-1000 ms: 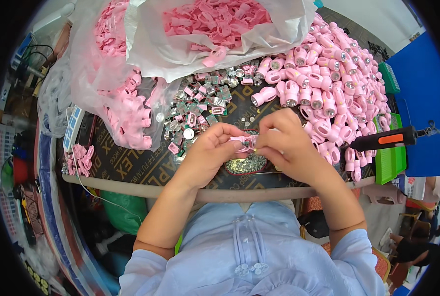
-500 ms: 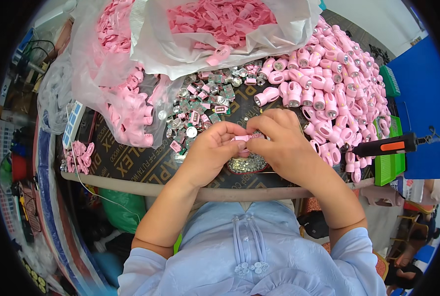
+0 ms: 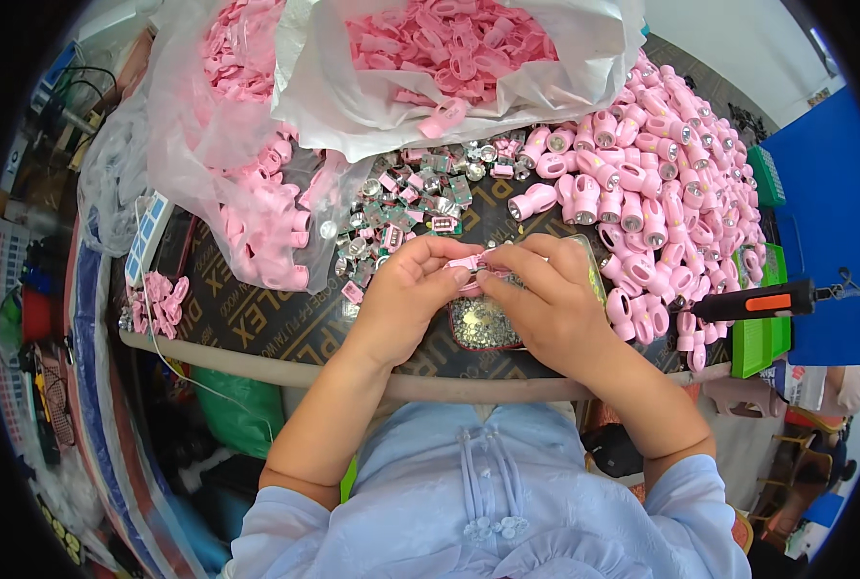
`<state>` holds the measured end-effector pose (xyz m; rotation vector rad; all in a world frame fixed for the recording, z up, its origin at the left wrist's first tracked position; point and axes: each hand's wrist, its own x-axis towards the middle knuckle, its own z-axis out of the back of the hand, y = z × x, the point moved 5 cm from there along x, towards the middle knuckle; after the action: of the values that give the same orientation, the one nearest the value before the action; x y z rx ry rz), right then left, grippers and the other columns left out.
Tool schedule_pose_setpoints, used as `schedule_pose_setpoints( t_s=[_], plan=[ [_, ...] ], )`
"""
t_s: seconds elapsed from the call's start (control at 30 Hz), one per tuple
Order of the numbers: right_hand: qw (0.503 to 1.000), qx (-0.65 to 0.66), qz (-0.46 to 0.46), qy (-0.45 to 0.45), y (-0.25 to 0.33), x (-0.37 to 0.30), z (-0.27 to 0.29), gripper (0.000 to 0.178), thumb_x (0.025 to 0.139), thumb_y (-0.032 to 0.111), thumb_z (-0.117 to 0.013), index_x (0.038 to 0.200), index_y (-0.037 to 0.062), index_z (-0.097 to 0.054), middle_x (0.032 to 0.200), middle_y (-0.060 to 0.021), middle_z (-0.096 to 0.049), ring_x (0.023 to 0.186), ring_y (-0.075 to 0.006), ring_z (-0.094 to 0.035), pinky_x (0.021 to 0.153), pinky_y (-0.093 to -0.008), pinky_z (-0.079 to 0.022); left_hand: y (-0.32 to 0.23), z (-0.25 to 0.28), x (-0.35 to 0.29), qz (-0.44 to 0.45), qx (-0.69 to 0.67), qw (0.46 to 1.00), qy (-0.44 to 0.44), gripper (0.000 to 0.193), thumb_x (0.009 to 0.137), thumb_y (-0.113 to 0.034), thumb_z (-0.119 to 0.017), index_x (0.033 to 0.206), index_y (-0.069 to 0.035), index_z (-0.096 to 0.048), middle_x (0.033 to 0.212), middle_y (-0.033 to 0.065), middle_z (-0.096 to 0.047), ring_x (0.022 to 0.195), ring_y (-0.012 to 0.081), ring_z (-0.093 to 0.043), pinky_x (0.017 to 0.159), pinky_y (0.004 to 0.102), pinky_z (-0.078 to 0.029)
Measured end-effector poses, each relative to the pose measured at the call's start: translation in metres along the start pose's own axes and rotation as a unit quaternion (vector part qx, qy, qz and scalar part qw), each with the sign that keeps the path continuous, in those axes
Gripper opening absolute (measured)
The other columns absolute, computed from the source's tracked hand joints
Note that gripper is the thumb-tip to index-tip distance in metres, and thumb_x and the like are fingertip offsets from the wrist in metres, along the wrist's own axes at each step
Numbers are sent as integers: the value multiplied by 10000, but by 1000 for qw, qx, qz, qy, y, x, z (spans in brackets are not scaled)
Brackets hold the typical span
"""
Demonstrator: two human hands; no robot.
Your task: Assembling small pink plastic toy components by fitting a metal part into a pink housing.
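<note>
Close together over the table's front, my two hands pinch one small pink plastic flashlight part (image 3: 465, 263). My left hand (image 3: 406, 301) is closed on its left side with thumb and fingers. Fingertips of my right hand (image 3: 551, 304) press on it from the right, partly covering it. Whether a smaller piece sits between those fingertips is hidden. Just below them lies a clear-walled box (image 3: 488, 326) of tiny silvery parts. Beyond my hands are loose green circuit boards with pink and silvery pieces (image 3: 401, 207).
Finished-looking pink flashlights (image 3: 662, 183) are heaped at the right. A white bag (image 3: 324, 96) of pink shells stands at the back, beside a clear bag (image 3: 184, 145) of pink parts. An electric screwdriver (image 3: 753, 300), black and orange, juts in near green trays (image 3: 763, 333).
My right hand has shifted slightly and its fingers have lowered over the pink part, which is now tilted differently. More of the box of tiny parts shows. The whole view has shifted a little.
</note>
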<state>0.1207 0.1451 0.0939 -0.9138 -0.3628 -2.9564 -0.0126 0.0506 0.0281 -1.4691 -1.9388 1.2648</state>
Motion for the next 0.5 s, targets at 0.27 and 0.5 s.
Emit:
schedule_pose_setpoints(
  t_s=[0.27, 0.5],
  plan=[
    [977, 148, -122, -92, -75, 50, -20, 266, 821, -17, -695, 1075, 57, -725, 1088, -113, -703, 1018, -284, -655, 871, -386, -519, -7, 24, 4, -97, 48, 994, -20, 231, 964, 7, -586, 1193, 13, -559, 1262, 141, -631, 1118, 188, -633, 992, 336, -527],
    [983, 39, -176, 39, -124, 143, -79, 242, 865, 230, -701, 1022, 49, -733, 1030, -150, -734, 950, -370, -701, 835, -439, -547, 2, 25, 10, -96, -24, 995, 22, 454, 813, 146, -668, 1214, -17, -533, 1380, 148, -538, 1216, 209, -583, 1034, 363, -511]
  ],
)
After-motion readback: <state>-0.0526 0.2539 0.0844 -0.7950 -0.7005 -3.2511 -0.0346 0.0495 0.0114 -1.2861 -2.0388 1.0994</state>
